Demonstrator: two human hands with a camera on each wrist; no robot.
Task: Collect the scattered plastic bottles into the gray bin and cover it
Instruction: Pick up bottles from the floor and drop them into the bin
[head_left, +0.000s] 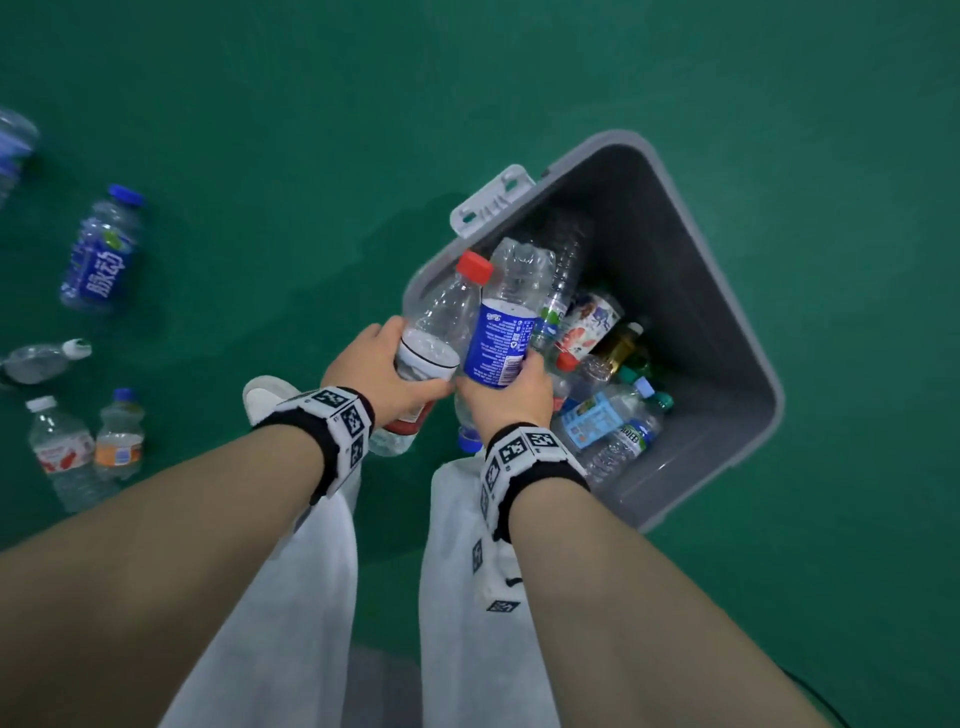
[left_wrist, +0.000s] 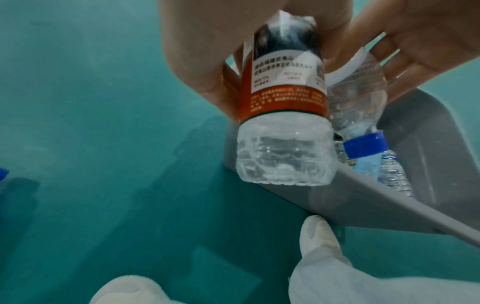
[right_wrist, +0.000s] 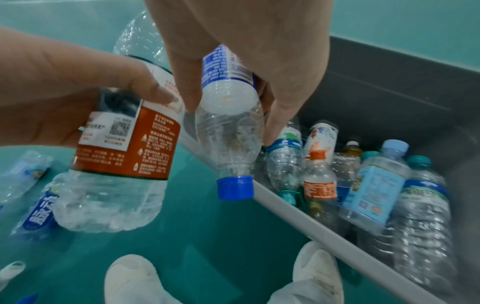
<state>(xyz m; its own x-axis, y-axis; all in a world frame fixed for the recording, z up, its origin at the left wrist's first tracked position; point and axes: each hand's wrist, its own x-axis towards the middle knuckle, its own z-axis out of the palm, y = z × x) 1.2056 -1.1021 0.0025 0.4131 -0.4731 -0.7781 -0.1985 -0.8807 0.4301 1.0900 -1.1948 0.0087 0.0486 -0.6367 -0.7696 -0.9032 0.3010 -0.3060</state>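
Note:
The gray bin (head_left: 727, 291) stands open on the green floor, with several bottles (head_left: 608, 395) lying in it. My left hand (head_left: 384, 369) grips a clear red-capped bottle (head_left: 441, 317) with an orange-red label, cap up. Its base (left_wrist: 283, 160) hangs just outside the bin's near rim (left_wrist: 363, 197). My right hand (head_left: 509, 395) grips a blue-labelled bottle (head_left: 498, 338) upside down. Its blue cap (right_wrist: 235, 188) points down beside the rim (right_wrist: 298, 216). The two hands touch side by side at the bin's near left corner. No lid is in view.
More bottles lie on the floor to the left: a blue-labelled one (head_left: 101, 249), a clear one with a white cap (head_left: 41, 358), two small ones (head_left: 62, 457) (head_left: 119, 431), and one at the edge (head_left: 13, 145). A pale latch (head_left: 493, 200) sticks out from the bin's rim. My white shoes (right_wrist: 137, 277) stand beside the bin.

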